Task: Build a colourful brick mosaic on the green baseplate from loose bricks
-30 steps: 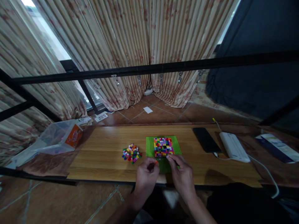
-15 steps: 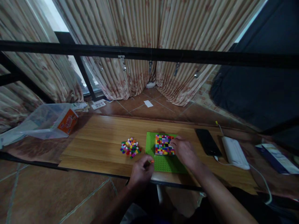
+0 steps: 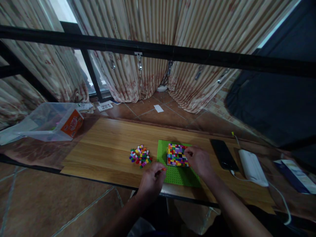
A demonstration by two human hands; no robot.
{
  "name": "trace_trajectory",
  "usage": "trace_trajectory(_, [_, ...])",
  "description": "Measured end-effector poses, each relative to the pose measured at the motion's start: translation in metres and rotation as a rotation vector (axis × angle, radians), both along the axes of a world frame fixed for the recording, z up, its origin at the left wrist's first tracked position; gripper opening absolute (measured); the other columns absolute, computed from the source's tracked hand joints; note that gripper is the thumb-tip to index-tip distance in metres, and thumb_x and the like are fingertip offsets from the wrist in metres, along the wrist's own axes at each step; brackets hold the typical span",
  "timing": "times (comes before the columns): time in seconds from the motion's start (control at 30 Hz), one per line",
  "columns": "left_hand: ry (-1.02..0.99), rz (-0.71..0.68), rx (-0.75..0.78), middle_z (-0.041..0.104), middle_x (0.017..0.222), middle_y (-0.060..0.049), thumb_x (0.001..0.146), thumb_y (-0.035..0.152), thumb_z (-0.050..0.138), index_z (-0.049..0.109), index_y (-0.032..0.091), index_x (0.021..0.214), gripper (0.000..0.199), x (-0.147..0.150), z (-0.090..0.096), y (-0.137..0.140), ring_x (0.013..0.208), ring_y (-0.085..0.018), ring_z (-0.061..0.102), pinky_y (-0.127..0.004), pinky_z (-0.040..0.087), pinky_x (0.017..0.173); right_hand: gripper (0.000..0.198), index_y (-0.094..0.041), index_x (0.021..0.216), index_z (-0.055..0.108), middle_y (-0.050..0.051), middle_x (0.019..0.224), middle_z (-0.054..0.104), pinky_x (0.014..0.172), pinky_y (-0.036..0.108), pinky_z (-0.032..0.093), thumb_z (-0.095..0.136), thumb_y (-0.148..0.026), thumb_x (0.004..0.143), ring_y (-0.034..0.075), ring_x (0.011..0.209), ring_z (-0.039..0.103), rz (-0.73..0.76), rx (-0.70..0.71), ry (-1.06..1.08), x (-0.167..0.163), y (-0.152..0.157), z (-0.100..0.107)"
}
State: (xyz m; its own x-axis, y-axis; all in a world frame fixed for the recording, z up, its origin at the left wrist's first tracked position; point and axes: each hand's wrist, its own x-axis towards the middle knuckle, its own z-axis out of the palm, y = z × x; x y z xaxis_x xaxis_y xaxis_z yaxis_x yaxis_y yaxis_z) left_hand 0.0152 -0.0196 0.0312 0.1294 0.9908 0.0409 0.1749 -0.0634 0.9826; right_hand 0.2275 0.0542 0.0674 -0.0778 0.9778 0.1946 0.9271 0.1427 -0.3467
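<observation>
A block of many-coloured toy bricks [image 3: 176,154] stands on a green studded baseplate [image 3: 182,177]. My right hand [image 3: 198,159] is closed at the block's right side, its fingertips touching the top; whether a brick sits between them is hidden. My left hand [image 3: 152,177] is closed over the baseplate's lower left corner, pinching a small orange-red brick [image 3: 163,169] between thumb and finger. Left of the baseplate, a loose pile of small coloured bricks [image 3: 140,156] lies on the wooden board [image 3: 103,148].
A black phone [image 3: 223,154] with a cable and a white power bank [image 3: 252,167] lie to the right. Past them is a blue and white packet [image 3: 295,176]. At far left stands a clear plastic box [image 3: 46,126] with an orange label. A dark rail [image 3: 158,49] crosses ahead.
The camera view has shifted and tilted slightly. Both hands stay in nearly the same places, the right at the brick block and the left holding the orange-red brick.
</observation>
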Motion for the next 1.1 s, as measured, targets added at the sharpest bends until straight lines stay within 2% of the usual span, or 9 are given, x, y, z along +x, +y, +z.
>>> trace_trajectory(0.2, [0.096,0.008,0.14,0.066,0.084,-0.001,0.086,0.022,0.053,0.061,0.02,0.094,0.012,0.007,0.02,0.017,0.076,-0.014,0.063,-0.023,0.049,0.07,0.023,-0.019,0.068,0.066,0.004,0.073,0.063,0.063,0.026,0.038,0.047,-0.021,0.079,0.015,0.064,0.057,-0.06,0.096,0.143,-0.004,-0.007,-0.01])
trace_trajectory(0.4, [0.27,0.101,0.308,0.066,0.089,-0.001,0.082,0.017,0.058,0.067,0.023,0.086,0.011,0.037,0.033,0.049,0.087,-0.015,0.061,-0.027,0.047,0.079,0.023,-0.019,0.069,0.067,0.005,0.075,0.062,0.065,0.028,0.041,0.047,-0.024,0.08,0.017,0.067,0.058,-0.051,0.146,0.227,-0.003,-0.011,-0.017])
trace_trajectory(0.57, [0.411,0.099,0.372,0.066,0.086,0.0,0.078,0.015,0.066,0.071,0.025,0.081,0.011,0.064,0.03,0.068,0.088,-0.017,0.058,-0.032,0.043,0.084,0.022,-0.02,0.069,0.069,0.006,0.074,0.065,0.067,0.029,0.043,0.049,-0.025,0.078,0.018,0.069,0.059,-0.046,0.119,0.346,-0.002,-0.01,-0.02])
trace_trajectory(0.7, [0.503,0.137,0.396,0.067,0.092,0.0,0.078,0.022,0.069,0.073,0.028,0.082,0.008,0.076,0.021,0.073,0.092,-0.019,0.055,-0.036,0.039,0.085,0.023,-0.02,0.078,0.073,0.006,0.081,0.071,0.069,0.031,0.046,0.057,-0.037,0.077,0.019,0.072,0.062,-0.067,0.028,0.696,0.011,-0.008,-0.029])
trace_trajectory(0.87, [0.574,0.152,0.403,0.067,0.096,0.001,0.079,0.025,0.069,0.073,0.03,0.082,0.007,0.08,0.014,0.076,0.096,-0.02,0.053,-0.038,0.035,0.087,0.035,-0.017,0.084,0.074,0.007,0.078,0.072,0.059,0.029,0.048,0.067,-0.047,0.068,0.017,0.063,0.059,-0.244,0.01,1.081,0.023,-0.005,-0.039])
trace_trajectory(0.97, [0.609,0.152,0.394,0.067,0.097,0.001,0.078,0.025,0.07,0.072,0.03,0.082,0.007,0.081,0.016,0.076,0.096,-0.02,0.053,-0.039,0.034,0.087,0.037,-0.016,0.084,0.073,0.006,0.076,0.072,0.058,0.029,0.048,0.069,-0.048,0.067,0.016,0.061,0.058,-0.245,-0.032,1.131,0.024,-0.003,-0.039])
trace_trajectory(1.1, [0.659,0.158,0.377,0.065,0.098,-0.001,0.074,0.024,0.073,0.069,0.026,0.086,0.013,0.082,0.021,0.075,0.097,-0.023,0.052,-0.041,0.035,0.088,0.038,-0.015,0.088,0.072,0.007,0.079,0.072,0.064,0.031,0.05,0.067,-0.048,0.069,0.017,0.067,0.062,-0.233,-0.049,1.082,0.018,-0.002,-0.038])
